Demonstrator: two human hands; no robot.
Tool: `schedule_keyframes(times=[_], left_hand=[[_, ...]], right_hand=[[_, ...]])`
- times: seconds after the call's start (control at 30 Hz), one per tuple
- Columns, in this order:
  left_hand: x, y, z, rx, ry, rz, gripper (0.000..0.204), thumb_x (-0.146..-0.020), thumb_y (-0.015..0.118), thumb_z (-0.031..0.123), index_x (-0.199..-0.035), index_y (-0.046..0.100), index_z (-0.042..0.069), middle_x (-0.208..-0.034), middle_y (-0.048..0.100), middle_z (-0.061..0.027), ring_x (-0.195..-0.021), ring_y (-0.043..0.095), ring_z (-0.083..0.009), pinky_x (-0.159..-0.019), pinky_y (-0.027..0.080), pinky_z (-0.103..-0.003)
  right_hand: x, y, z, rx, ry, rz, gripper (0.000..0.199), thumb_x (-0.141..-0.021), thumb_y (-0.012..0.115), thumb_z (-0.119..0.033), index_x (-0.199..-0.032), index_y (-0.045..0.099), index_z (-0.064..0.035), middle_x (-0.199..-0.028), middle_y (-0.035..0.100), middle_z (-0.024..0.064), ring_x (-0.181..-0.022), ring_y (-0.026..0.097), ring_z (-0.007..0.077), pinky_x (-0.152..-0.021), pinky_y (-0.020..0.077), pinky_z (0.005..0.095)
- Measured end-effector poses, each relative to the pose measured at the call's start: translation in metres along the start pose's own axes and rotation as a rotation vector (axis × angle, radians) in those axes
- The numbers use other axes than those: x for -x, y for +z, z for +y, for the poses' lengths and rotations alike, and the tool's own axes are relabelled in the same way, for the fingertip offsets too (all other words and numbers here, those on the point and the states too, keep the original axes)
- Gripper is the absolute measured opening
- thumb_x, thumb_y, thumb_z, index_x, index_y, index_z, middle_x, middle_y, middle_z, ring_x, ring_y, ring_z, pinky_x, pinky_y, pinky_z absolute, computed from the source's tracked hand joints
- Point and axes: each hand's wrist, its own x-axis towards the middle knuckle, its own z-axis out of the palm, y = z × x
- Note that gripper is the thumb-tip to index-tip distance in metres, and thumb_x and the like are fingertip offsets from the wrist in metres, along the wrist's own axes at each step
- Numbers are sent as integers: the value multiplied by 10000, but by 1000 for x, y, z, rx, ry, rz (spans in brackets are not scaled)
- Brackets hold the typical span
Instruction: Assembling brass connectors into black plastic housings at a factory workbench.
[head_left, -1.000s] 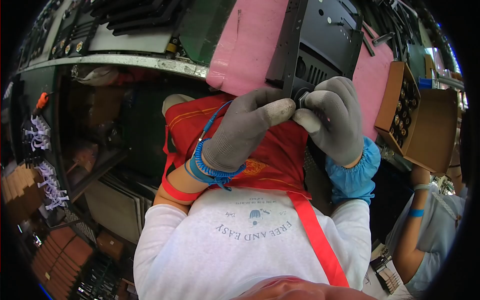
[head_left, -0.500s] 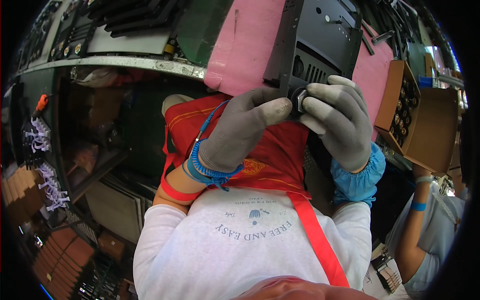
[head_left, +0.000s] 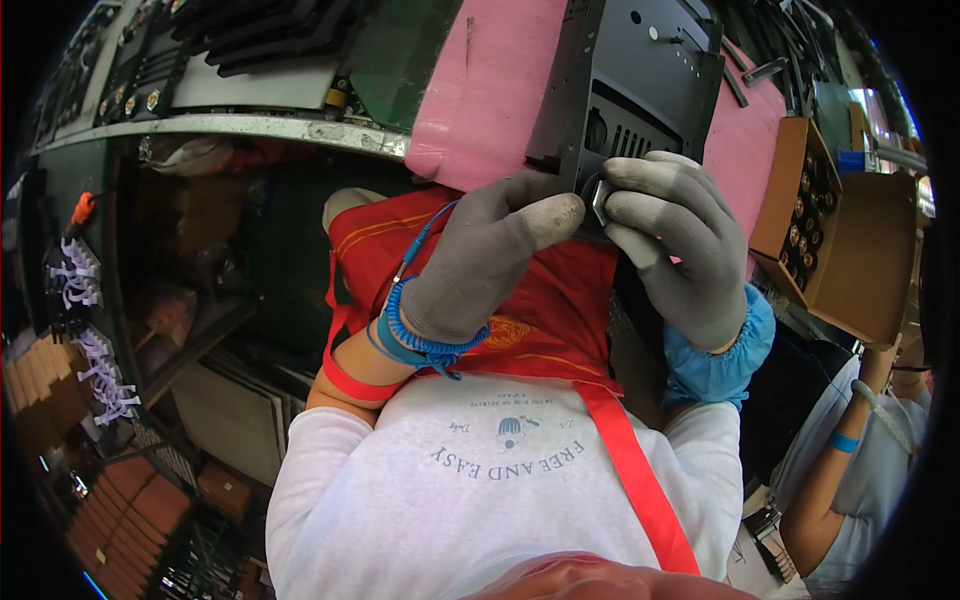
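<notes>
Wide fisheye view under moderate, diffuse light. The white T-shirt [head_left: 400, 490] registers bright; the under-bench recess [head_left: 295, 250] lies in deep shadow. A soft sheen crosses the black metal housing [head_left: 650, 75]. The gloved left hand [head_left: 480, 255] and gloved right hand [head_left: 690, 245] appear fairly crisp. Barrel distortion bows the steel bench edge [head_left: 280, 127]; blue fringing and black vignetting border the field.

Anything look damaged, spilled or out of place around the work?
One oddity: left of the black metal chassis, a dark streak breaks the mostly plain surface of the pink mat; scuff or tear, I can't tell. I see no spill or obvious chassis damage.
</notes>
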Motion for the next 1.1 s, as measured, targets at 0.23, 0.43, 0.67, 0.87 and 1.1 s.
schedule_keyframes(times=[0.23, 0.43, 0.67, 0.87, 1.1], left_hand=[[-1, -5, -5, 25, 17, 29, 465, -937, 540, 258, -1242, 502, -90, -1184, 604, -142, -1106, 580, -201, -996, 435, -340], [-1, -2, 2, -196, -57, 81, 388, -907, 518, 200, -1184, 570, -67, -1131, 631, -125, -1055, 598, -172, -971, 448, -312], [0, 3, 3, 46, -7, 88, 457, -900, 628, 224, -1181, 527, -123, -1115, 620, -131, -1045, 573, -167, -949, 431, -307], [4, -1, 0, -90, -10, 72, 504, -939, 494, 308, -1253, 501, -85, -1180, 596, -141, -1119, 560, -204, -1009, 411, -335], [2, 3, 3, 120, 17, 17, 513, -921, 582, 251, -1260, 471, -118, -1194, 590, -162, -1134, 553, -211, -1018, 397, -342]], right_hand=[[9, -15, -3, 210, 101, -25, 386, -817, 667, -445, -812, 659, -59, -764, 511, 49, -764, 522, 270, -811, 422, 434], [7, 2, -8, -166, 69, 7, 536, -975, 468, -472, -702, 544, -17, -1046, 618, 229, -987, 584, 360, -905, 433, 462], [12, -4, -10, -196, 287, 174, 298, -821, 734, -267, -846, 601, -1, -825, 618, 108, -696, 579, 211, -624, 455, 303], [-3, -1, -9, -253, 131, -35, 296, -760, 692, 66, -1029, 599, -14, -1019, 645, 159, -906, 645, 272, -822, 516, 333], [9, 7, 3, -647, 209, 74, 628, -673, 400, 242, -1216, 547, -37, -1135, 633, 148, -1258, 522, 274, -1062, 417, 379]])
